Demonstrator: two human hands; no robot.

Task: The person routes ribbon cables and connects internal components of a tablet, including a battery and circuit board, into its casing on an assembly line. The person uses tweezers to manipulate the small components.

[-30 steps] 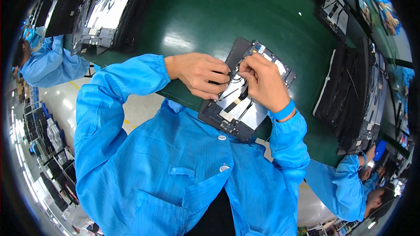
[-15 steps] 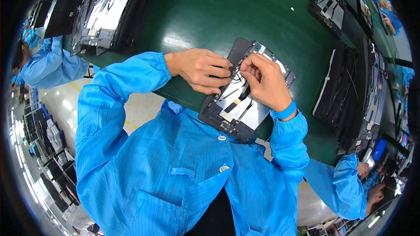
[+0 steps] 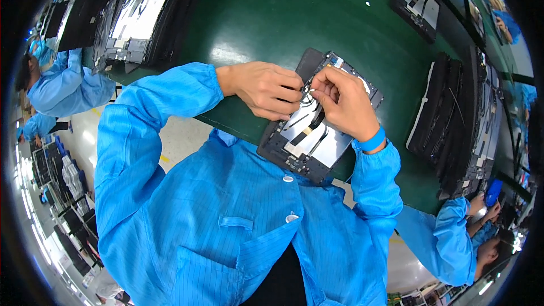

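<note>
A flat electronic panel (image 3: 335, 148) lies slanted on the green table's near side, its back uncovered, with silver plates, black cables and a dark frame. At its left edge my left hand (image 3: 266, 89) has its fingers curled together; whatever they hold is hidden. Over the upper part of the panel, my right hand (image 3: 343, 102) is closed in a pinch, beside thin black cables (image 3: 306, 101). A tiny pale bit shows at its fingertips, too small to name. A blue band (image 3: 372, 140) circles my right wrist.
At the left, similar panels (image 3: 139, 14) stand stacked on the green table (image 3: 255, 17). Another panel (image 3: 418, 4) lies at the far right, with a stack of dark panels (image 3: 447, 116) nearer. Co-workers in blue sleeves (image 3: 450, 226) sit on both sides.
Both hands stay at the panel, with only slight shifts of the fingers. A co-worker's hands at the lower right have moved.
</note>
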